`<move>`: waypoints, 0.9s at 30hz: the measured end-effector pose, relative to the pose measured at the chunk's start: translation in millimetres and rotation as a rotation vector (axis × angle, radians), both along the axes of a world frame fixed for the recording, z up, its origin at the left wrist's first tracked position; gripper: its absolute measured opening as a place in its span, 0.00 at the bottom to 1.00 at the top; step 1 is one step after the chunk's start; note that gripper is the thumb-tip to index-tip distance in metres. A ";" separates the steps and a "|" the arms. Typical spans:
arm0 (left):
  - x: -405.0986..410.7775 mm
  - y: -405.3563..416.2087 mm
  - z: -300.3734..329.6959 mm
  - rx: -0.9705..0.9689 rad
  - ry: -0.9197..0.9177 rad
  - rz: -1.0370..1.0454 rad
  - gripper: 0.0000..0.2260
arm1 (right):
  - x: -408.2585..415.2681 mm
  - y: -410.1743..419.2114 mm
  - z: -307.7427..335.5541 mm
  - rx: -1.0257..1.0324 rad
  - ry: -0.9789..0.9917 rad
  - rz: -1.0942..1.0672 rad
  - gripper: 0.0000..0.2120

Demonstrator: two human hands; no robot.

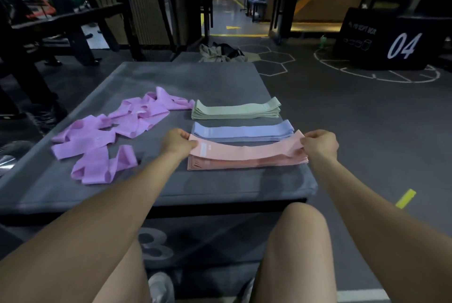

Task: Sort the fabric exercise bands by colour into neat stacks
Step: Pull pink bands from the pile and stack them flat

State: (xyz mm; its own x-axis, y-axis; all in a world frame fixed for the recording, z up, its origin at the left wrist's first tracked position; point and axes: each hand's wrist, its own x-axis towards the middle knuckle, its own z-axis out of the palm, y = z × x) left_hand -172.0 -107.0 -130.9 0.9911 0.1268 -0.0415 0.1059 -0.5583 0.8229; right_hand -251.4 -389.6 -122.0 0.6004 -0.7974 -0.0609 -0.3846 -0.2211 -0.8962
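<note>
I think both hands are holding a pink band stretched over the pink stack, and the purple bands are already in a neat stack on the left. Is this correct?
Not quite. The head view shows the purple bands lying loose and unsorted on the left, not stacked. The rest holds: the left hand and right hand hold a pink band by its ends over the pink stack.

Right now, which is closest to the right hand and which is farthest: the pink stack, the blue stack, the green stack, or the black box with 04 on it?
From the right hand:
1. Pink stack, directly under it; its fingers pinch the top pink band.
2. Blue stack, just behind the pink.
3. Green stack, one row farther back.
4. Black box, far off on the floor, right.
</note>
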 end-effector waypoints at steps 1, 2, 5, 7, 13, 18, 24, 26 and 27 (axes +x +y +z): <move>-0.3 -0.6 -2.6 0.031 0.000 0.007 0.12 | -0.5 -1.9 -2.6 -0.019 0.008 -0.001 0.10; -0.2 -1.1 -5.5 0.050 -0.003 0.012 0.11 | -0.7 -4.2 -5.6 -0.036 0.017 -0.003 0.10; -2.4 -2.4 -12.3 0.082 -0.011 0.010 0.11 | -1.6 -10.1 -15.4 -0.071 0.046 0.005 0.10; -3.1 -3.1 -15.8 0.088 -0.020 0.006 0.14 | -2.3 -12.7 -21.8 -0.102 0.074 0.021 0.09; -3.1 -3.7 -25.6 0.081 -0.013 -0.026 0.15 | -3.5 -16.8 -32.9 -0.158 0.108 0.034 0.08; -0.7 -4.4 -34.4 0.092 -0.009 -0.023 0.16 | -1.0 -16.4 -38.3 -0.215 0.115 0.046 0.09; 2.8 -1.0 -43.4 0.092 -0.087 -0.039 0.14 | 2.4 -15.6 -41.4 -0.431 0.126 0.092 0.09; 3.9 1.3 -44.6 0.031 -0.136 -0.108 0.16 | 3.1 -7.3 -36.0 -0.608 0.126 0.158 0.14; 4.6 3.7 -45.4 0.002 -0.147 -0.161 0.18 | 4.9 -0.9 -33.1 -0.674 0.096 0.243 0.16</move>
State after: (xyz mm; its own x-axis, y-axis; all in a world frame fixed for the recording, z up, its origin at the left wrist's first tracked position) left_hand -167.4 -103.3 -176.3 0.9939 -0.0337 0.1051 -0.1059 -0.5596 0.8220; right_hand -246.5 -390.5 -155.0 0.7820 -0.5252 0.3356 -0.3249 -0.8030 -0.4996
